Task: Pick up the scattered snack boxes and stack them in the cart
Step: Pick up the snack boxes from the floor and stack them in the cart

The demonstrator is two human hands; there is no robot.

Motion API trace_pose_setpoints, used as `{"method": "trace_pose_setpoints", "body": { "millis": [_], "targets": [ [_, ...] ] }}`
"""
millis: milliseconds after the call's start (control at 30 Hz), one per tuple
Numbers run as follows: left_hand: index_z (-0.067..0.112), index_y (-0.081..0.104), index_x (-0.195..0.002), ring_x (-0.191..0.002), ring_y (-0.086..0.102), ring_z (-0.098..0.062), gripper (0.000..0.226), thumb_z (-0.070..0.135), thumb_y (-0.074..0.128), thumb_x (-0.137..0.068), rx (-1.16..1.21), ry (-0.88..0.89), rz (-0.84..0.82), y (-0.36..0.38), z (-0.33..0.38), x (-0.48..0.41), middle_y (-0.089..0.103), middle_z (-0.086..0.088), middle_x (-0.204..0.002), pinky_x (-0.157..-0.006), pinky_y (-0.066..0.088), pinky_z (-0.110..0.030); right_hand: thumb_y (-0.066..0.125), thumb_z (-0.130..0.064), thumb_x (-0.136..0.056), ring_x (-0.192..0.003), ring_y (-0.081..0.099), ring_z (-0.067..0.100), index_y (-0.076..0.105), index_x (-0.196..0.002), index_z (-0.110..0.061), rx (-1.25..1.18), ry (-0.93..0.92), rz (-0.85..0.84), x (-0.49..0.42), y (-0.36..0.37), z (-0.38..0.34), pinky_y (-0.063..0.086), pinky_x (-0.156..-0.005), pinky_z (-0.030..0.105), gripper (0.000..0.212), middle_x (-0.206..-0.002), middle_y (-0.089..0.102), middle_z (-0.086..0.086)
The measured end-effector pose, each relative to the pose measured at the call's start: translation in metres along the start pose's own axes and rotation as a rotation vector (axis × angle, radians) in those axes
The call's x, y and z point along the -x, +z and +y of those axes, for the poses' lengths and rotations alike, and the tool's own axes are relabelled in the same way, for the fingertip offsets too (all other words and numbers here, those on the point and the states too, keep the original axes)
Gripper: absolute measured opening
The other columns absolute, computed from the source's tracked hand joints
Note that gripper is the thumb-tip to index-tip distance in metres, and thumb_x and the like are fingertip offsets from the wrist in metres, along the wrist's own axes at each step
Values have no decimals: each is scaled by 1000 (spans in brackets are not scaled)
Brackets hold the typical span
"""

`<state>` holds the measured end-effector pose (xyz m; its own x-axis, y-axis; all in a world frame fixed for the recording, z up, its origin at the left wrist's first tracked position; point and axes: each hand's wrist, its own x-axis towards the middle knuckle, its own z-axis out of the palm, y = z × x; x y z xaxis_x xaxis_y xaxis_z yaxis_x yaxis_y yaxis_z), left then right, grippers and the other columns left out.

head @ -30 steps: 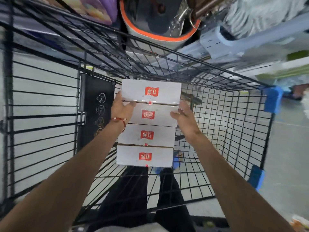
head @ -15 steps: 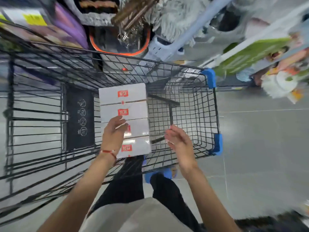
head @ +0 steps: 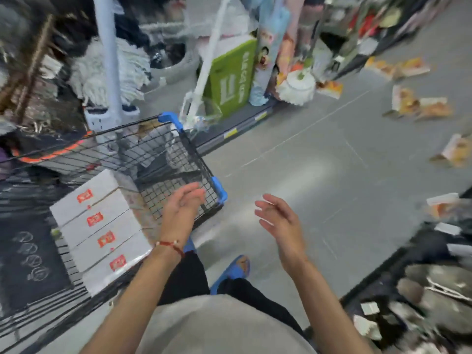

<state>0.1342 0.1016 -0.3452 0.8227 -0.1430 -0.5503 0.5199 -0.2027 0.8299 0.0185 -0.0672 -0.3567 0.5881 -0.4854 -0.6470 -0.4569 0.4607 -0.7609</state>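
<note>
At the left of the frame stands a black wire cart (head: 178, 149) with blue corners. Inside it, at the lower left, four white snack boxes (head: 102, 231) lie side by side in a neat row, each touching the next. Every box has a small red label on top. A dark panel (head: 28, 256) with white round signs sits just left of the boxes.

In the middle of the frame, the left hand (head: 182, 208) hangs over the near right corner of the cart. Its fingers are spread and a bit curled, and it holds nothing. It is close to the boxes but not touching them. A red string bracelet (head: 169, 245) goes around that wrist.

A little to the right, the right hand (head: 278, 218) floats over the bare grey floor (head: 319, 162). Its fingers are apart too, and it is empty.

Below the hands you can see dark trousers and a blue sandal (head: 233, 270).

At the upper right of the frame, more snack boxes (head: 419, 103) lie scattered on the floor, well apart from the cart. They look orange and white, but they are blurry. Mops and a green box (head: 232, 77) stand along the top of the frame.
</note>
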Motion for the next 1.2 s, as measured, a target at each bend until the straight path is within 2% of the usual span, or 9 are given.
{"method": "trace_pose_setpoints", "body": {
  "millis": [67, 167, 433, 633, 733, 833, 967, 1100, 1200],
  "targets": [
    [21, 70, -110, -110, 67, -20, 23, 8, 66, -92, -45, 5, -76, 38, 5, -3, 74, -5, -112, -98, 50, -32, 56, 1, -99, -106, 67, 23, 65, -128, -8, -62, -8, 57, 1, -28, -10, 49, -104, 41, 32, -125, 72, 16],
    [10, 67, -119, -103, 66, -14, 31, -2, 61, -91, -123, 31, -199, 93, 17, -10, 73, -1, -110, -84, 49, -20, 56, -2, -100, -104, 69, 20, 68, -119, -17, -141, -23, 143, -2, -64, -22, 50, -107, 43, 26, -117, 75, 8],
    [21, 67, -106, -90, 65, -11, 25, 1, 57, -94, -221, 60, -405, 232, 59, -42, 71, 5, -101, -86, 45, -29, 60, -11, -102, -107, 72, 20, 68, -119, -23, -273, -52, 325, -49, -147, -68, 53, -100, 35, 22, -119, 76, 5],
    [11, 66, -119, -96, 66, -14, 25, 4, 55, -97, -283, 74, -547, 344, 99, -85, 72, -2, -111, -87, 49, -27, 59, -15, -103, -102, 73, 12, 67, -124, -22, -322, -58, 449, -110, -204, -128, 54, -103, 36, 23, -114, 77, -4],
    [11, 67, -117, -99, 67, -15, 23, 4, 58, -97, -329, 97, -636, 398, 123, -104, 72, -3, -110, -79, 51, -15, 59, -16, -103, -103, 73, 15, 68, -125, -21, -370, -64, 518, -141, -230, -162, 54, -102, 36, 24, -114, 78, -3],
    [20, 67, -109, -109, 67, -21, 23, 3, 57, -96, -391, 139, -737, 450, 143, -122, 73, 0, -108, -82, 49, -17, 59, -14, -103, -109, 72, 20, 67, -126, -20, -432, -73, 564, -167, -254, -192, 55, -101, 34, 25, -116, 77, -1],
    [22, 67, -106, -109, 67, -22, 23, 3, 58, -96, -431, 153, -781, 516, 170, -141, 73, 2, -106, -89, 48, -24, 60, -14, -102, -107, 73, 18, 69, -124, -20, -516, -88, 615, -200, -289, -223, 55, -99, 33, 25, -114, 78, -1],
    [14, 68, -113, -112, 66, -22, 24, 1, 60, -94, -464, 132, -784, 587, 185, -168, 73, -2, -108, -86, 48, -21, 62, -11, -101, -107, 73, 15, 69, -125, -20, -558, -78, 648, -248, -338, -252, 55, -95, 28, 27, -114, 78, -2],
    [17, 69, -111, -112, 66, -21, 24, 2, 61, -93, -501, 124, -784, 652, 197, -189, 73, 0, -108, -83, 47, -21, 63, -11, -100, -103, 74, 10, 69, -125, -20, -576, -84, 658, -290, -384, -283, 55, -95, 29, 27, -114, 78, -2]
  ]
}}
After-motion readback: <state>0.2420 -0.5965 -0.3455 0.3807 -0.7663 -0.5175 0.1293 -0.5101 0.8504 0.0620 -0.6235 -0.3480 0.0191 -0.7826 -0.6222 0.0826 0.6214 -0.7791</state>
